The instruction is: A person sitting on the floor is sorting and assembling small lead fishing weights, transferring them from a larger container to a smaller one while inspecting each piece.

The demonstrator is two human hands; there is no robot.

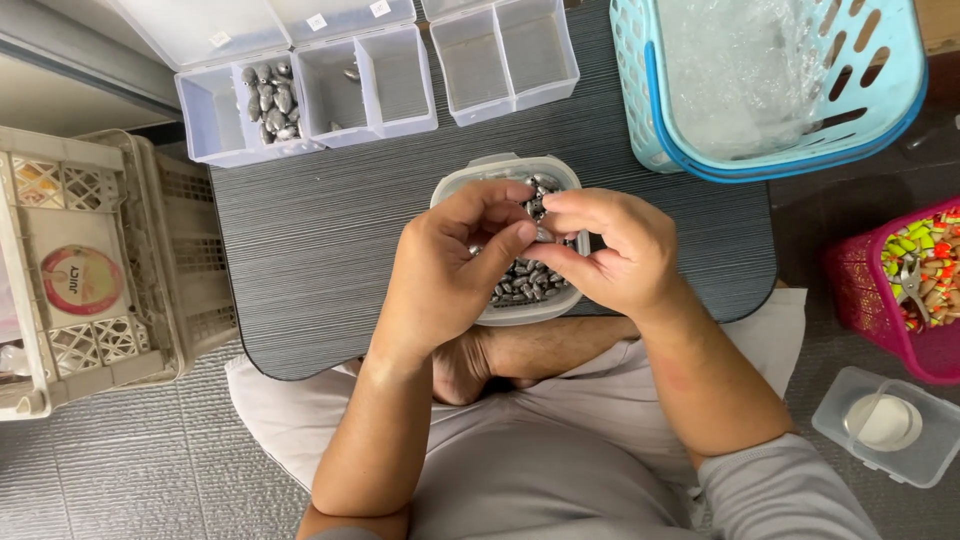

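We see the left hand [450, 265] and the right hand [610, 250] pinching together one small grey weight [541, 234], above the plastic tub [520, 312] of weights on the desk [330, 230].

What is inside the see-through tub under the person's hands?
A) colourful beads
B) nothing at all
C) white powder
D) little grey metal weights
D: the clear tub on the grey tabletop is full of small grey metal weights, and the left hand and right hand meet just above it, pinching one piece between the fingertips.
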